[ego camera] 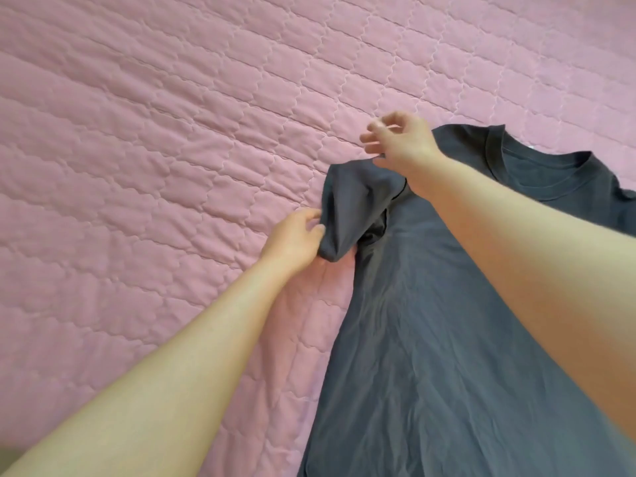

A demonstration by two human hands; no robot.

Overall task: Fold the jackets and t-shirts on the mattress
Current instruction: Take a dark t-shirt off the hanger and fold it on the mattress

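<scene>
A dark grey t-shirt (pixel 430 321) lies spread on the pink quilted mattress (pixel 137 149), its body flat and stretching from the round collar (pixel 537 166) down toward the wearer of the camera. The collar sits at the far end of the shirt, and the hem runs out of view at the near edge.

Both bare forearms reach forward from the near side. The left arm comes in beside the shirt's left edge, over bare mattress, wrist roughly straight. The left hand (pixel 296 239) is closed on the sleeve (pixel 354 208), fingers and thumb pinching the cuff end, with the cloth bunched at the fingertips. The sleeve is lifted a little off the mattress and crumpled, folded in toward the shirt's body rather than lying flat, and a small dark fold shows at the armpit.

The right arm crosses over the shirt's body on a diagonal, covering much of its right half, and ends at the shoulder just left of the collar. The right hand (pixel 399 139) is curled, knuckles up, its thumb and lower fingers pinching the top of the sleeve at the shoulder seam, while the other fingers are bent loosely above the cloth.

The two hands are near each other, one at each end of the sleeve.
</scene>
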